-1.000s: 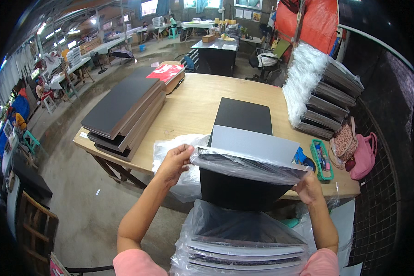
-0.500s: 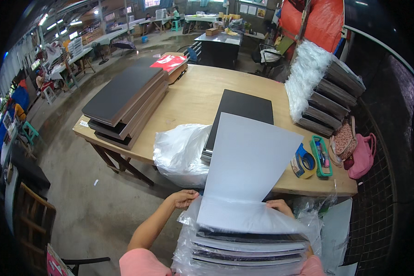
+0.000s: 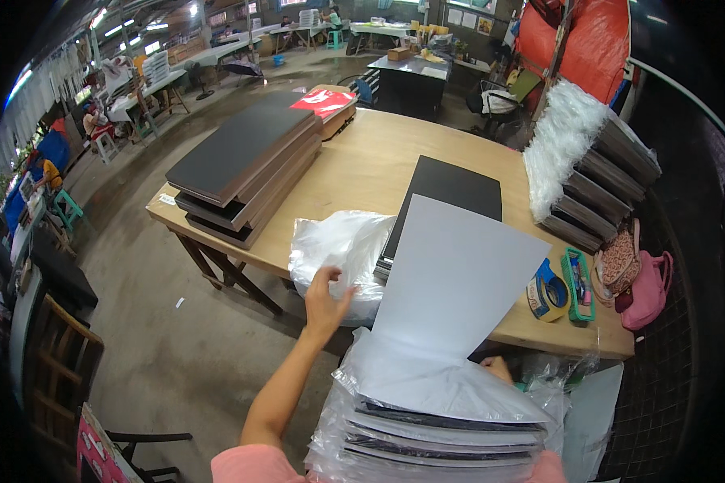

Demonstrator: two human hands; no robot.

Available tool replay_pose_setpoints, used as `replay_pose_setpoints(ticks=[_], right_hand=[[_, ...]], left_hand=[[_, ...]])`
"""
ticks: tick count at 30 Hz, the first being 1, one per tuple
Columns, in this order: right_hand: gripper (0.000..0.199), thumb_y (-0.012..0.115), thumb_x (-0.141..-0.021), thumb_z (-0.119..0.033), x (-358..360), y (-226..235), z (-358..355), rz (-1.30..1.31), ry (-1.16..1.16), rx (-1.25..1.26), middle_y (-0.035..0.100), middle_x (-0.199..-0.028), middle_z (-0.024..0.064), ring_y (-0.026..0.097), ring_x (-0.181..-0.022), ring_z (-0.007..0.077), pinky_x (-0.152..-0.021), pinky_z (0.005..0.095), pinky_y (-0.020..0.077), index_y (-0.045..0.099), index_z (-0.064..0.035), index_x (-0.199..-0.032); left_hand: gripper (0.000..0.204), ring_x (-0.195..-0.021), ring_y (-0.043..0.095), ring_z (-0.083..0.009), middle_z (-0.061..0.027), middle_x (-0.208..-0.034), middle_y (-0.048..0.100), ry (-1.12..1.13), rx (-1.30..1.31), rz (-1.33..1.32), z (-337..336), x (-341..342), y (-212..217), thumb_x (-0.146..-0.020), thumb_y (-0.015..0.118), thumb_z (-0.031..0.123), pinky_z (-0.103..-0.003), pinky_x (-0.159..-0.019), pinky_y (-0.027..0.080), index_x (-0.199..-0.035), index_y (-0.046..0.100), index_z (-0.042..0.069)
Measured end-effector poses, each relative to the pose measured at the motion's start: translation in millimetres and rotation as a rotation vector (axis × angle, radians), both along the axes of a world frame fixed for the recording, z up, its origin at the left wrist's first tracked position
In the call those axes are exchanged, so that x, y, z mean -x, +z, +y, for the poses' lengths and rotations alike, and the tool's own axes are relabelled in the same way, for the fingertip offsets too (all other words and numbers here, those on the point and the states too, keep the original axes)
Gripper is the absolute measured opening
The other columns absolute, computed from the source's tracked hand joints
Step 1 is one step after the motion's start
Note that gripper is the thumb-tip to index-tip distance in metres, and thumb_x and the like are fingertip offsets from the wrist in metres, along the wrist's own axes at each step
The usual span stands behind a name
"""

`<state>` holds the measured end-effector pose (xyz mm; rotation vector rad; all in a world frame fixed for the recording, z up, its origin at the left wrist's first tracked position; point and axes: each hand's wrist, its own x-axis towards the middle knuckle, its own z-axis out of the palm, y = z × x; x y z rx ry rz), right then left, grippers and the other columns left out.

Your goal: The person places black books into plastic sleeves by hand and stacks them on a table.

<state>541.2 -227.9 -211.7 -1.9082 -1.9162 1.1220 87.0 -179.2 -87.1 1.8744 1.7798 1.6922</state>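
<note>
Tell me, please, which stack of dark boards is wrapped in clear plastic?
The stack of bagged boards nearest the person; the far-left stack of dark boards lies bare.

A crumpled clear plastic bag (image 3: pixel 334 249) is lying just beyond the raised left hand (image 3: pixel 324 299), bagged grey boards (image 3: pixel 435 427) are stacking up beside it, and a red-and-white box (image 3: pixel 324 102) is sitting far beyond.

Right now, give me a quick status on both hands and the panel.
Left hand open, at the clear plastic bags. Right hand under the grey panel, grip hidden. Panel tilted above the bagged stack.
</note>
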Motion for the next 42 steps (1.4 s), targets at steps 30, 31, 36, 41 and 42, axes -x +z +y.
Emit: replay_pose_setpoints(ticks=[30,31,36,41,42], right_hand=[[0.005,0.068,-0.070,-0.004,354.7,253.6,265.3,0.419,0.233,-0.874,0.057,-0.079,0.0157,0.058,-0.077,0.0272,-0.071,0.0350,0.0467,0.065,-0.0005,-0.072],[0.004,0.067,-0.070,-0.003,357.5,254.7,267.4,0.437,0.220,-0.913,0.056,-0.079,0.0155,0.057,-0.077,0.0279,-0.071,0.0353,0.0462,0.064,-0.0003,-0.072],[0.005,0.064,-0.074,-0.004,360.0,250.6,265.6,0.431,0.193,-0.972,0.057,-0.077,0.0141,0.056,-0.071,0.0269,-0.068,0.0347,0.0456,0.062,0.0001,-0.075],[0.014,0.058,-0.085,-0.015,367.2,247.0,268.6,0.476,0.509,-0.605,0.060,-0.076,0.0101,0.056,-0.069,0.0220,-0.064,0.0321,0.0442,0.056,-0.0018,-0.083],[0.017,0.056,-0.087,-0.019,362.5,247.4,269.2,0.460,0.714,-0.368,0.061,-0.076,0.0094,0.057,-0.070,0.0209,-0.064,0.0317,0.0440,0.055,-0.0024,-0.085]], left_hand=[[0.074,-0.099,0.058,-0.0220,-0.0171,-0.113,0.054,-0.417,0.116,-0.409,148.3,64.3,109.7,-0.067,0.080,0.014,-0.032,-0.074,0.049,-0.131,0.043,0.006],[0.074,-0.093,0.060,-0.0184,-0.0146,-0.103,0.060,-0.421,0.172,-0.437,150.4,61.9,115.6,-0.067,0.080,0.012,-0.028,-0.071,0.049,-0.131,0.044,0.004],[0.051,-0.071,0.060,-0.0122,-0.0047,-0.076,0.061,-0.230,0.414,-0.104,148.9,77.3,112.3,-0.073,0.078,0.023,-0.024,-0.060,0.047,-0.114,0.058,-0.001],[0.046,-0.071,0.057,-0.0123,-0.0035,-0.076,0.062,-0.993,0.928,-0.730,138.8,73.4,85.8,-0.091,0.048,0.050,-0.023,-0.066,0.044,-0.095,0.060,0.006],[0.044,-0.071,0.057,-0.0123,-0.0036,-0.077,0.062,-1.141,0.985,-0.503,134.1,81.6,89.1,-0.093,0.046,0.047,-0.023,-0.068,0.044,-0.096,0.061,0.006]])
